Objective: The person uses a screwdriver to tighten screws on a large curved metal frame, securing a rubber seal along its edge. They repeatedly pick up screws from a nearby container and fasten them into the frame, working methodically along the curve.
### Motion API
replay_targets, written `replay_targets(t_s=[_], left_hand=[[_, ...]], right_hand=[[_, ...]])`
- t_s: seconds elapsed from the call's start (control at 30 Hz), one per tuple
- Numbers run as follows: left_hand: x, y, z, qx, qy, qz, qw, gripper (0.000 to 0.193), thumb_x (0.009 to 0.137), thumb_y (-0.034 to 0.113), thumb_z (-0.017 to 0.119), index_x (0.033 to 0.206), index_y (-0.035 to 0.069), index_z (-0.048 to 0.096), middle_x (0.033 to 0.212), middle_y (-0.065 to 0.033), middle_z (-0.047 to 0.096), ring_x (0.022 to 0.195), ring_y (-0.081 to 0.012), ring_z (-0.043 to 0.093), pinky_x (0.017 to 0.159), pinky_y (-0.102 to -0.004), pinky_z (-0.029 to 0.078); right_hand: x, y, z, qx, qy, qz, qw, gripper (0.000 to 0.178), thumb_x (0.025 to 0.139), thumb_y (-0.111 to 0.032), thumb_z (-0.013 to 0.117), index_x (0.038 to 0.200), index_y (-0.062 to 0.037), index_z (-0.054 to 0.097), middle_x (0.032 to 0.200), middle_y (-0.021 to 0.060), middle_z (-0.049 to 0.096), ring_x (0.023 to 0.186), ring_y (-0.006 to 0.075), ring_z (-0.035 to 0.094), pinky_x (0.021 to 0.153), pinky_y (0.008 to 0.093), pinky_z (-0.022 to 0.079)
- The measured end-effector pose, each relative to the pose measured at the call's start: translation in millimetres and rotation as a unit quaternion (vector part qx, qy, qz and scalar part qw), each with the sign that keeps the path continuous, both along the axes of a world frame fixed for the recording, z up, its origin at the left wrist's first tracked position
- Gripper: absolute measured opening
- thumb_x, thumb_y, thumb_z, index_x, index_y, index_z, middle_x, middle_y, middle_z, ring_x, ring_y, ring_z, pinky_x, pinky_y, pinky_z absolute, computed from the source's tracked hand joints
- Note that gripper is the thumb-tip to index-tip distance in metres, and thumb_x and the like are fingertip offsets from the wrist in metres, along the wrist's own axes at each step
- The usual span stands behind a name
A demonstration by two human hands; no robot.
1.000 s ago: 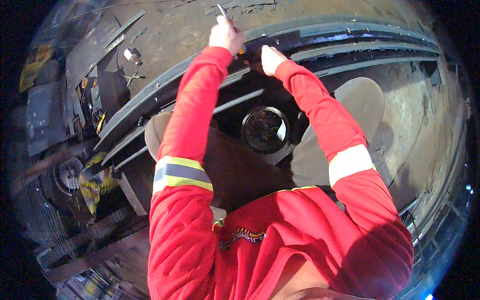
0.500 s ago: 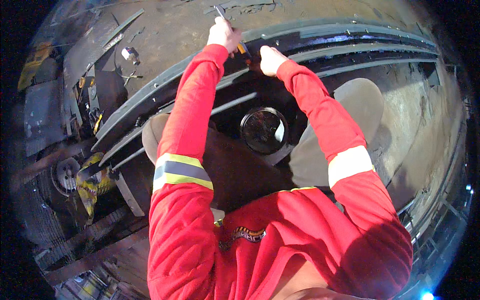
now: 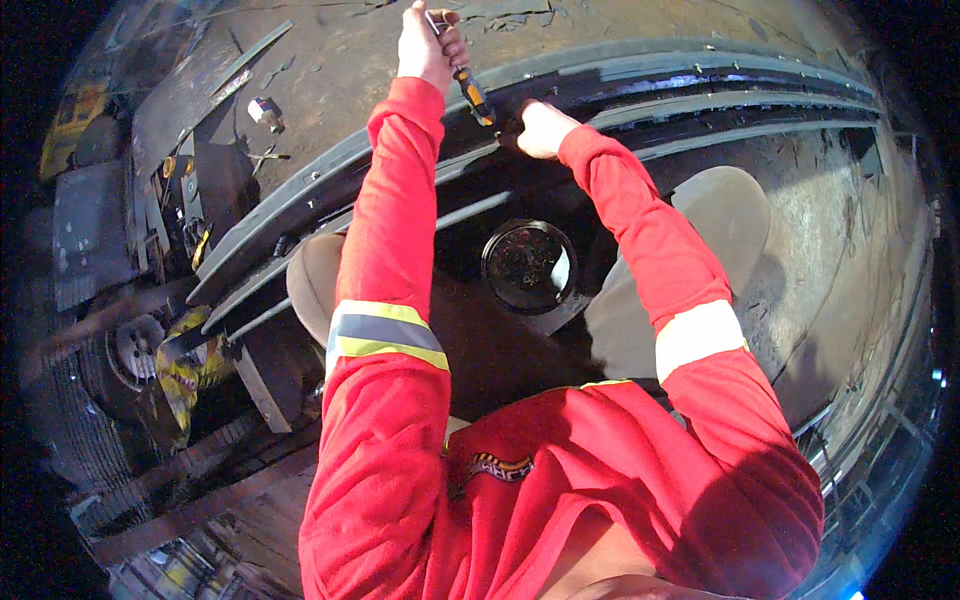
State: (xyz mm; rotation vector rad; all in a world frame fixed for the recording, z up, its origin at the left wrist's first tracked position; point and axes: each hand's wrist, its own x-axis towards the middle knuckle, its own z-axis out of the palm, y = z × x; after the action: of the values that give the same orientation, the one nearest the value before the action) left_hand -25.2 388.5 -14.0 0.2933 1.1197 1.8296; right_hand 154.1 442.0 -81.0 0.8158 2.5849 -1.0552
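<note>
My left hand (image 3: 432,48), at the far side of the work, is closed around the metal shank of a hand tool with an orange and black handle (image 3: 473,95). The handle points down toward the long dark metal rails (image 3: 690,103); its exact kind I cannot make out. My right hand (image 3: 546,130) is at the rails just right of the handle's end, its fingers curled in. What its fingertips grip, if anything, is hidden in shadow. Between my knees, on the near side of the rails, stands a round black container (image 3: 528,266) with dark contents and a pale patch inside.
A small white container (image 3: 265,113) lies on the floor beyond the rails at the left. Near it is a thin cross-shaped piece (image 3: 266,156). A yellow crumpled bag (image 3: 187,370) and a round wheel-like part (image 3: 138,350) sit at the lower left.
My left hand has moved farther away and slightly left, exposing more of the tool's handle. My right hand stays almost in place at the rails.
</note>
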Motion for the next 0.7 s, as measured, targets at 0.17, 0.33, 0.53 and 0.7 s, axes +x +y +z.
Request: replay_targets(t_s=[0.17, 0.33, 0.53, 0.7], left_hand=[[9.3, -0.3, -15.9, 0.060, 0.023, 0.012, 0.998, 0.035, 0.092, 0.036, 0.037, 0.081, 0.005, 0.049, 0.058, -0.0016, 0.034, 0.051, -0.0160, 0.032, 0.049, -0.0314, 0.029], [30.3, -3.2, -22.0, 0.044, 0.046, 0.048, 0.997, 0.036, 0.094, 0.042, 0.041, 0.081, 0.009, 0.048, 0.056, -0.0018, 0.034, 0.047, -0.0149, 0.033, 0.043, -0.0286, 0.027], [25.3, 13.9, -14.7, -0.012, 0.142, 0.108, 0.984, 0.048, 0.094, 0.049, 0.038, 0.069, 0.009, 0.044, 0.050, -0.0006, 0.030, 0.038, -0.0143, 0.028, 0.037, -0.0293, 0.022], [19.2, 13.8, 31.8, -0.047, 0.224, 0.208, 0.951, 0.054, 0.092, 0.057, 0.037, 0.055, 0.017, 0.032, 0.044, 0.0027, 0.029, 0.032, -0.0117, 0.027, 0.031, -0.0277, 0.021]], right_hand=[[5.5, 0.0, 16.8, -0.026, 0.003, 0.062, 0.998, 0.045, 0.070, -0.026, 0.065, 0.097, 0.0080, 0.056, 0.100, 0.0286, 0.061, 0.096, 0.0386, 0.061, 0.080, 0.0426, 0.048], [11.8, 7.0, 5.0, -0.031, 0.056, 0.082, 0.995, 0.041, 0.068, -0.027, 0.066, 0.093, 0.0055, 0.059, 0.095, 0.0269, 0.062, 0.090, 0.0386, 0.062, 0.076, 0.0432, 0.049], [10.2, 11.1, -13.8, -0.004, 0.029, 0.098, 0.995, 0.033, 0.069, -0.024, 0.065, 0.089, 0.0026, 0.063, 0.090, 0.0261, 0.063, 0.085, 0.0389, 0.063, 0.073, 0.0434, 0.049], [11.3, -8.8, 53.3, -0.015, 0.022, 0.127, 0.992, 0.044, 0.073, -0.038, 0.069, 0.099, -0.0030, 0.068, 0.098, 0.0181, 0.066, 0.091, 0.0315, 0.063, 0.082, 0.0366, 0.048]])
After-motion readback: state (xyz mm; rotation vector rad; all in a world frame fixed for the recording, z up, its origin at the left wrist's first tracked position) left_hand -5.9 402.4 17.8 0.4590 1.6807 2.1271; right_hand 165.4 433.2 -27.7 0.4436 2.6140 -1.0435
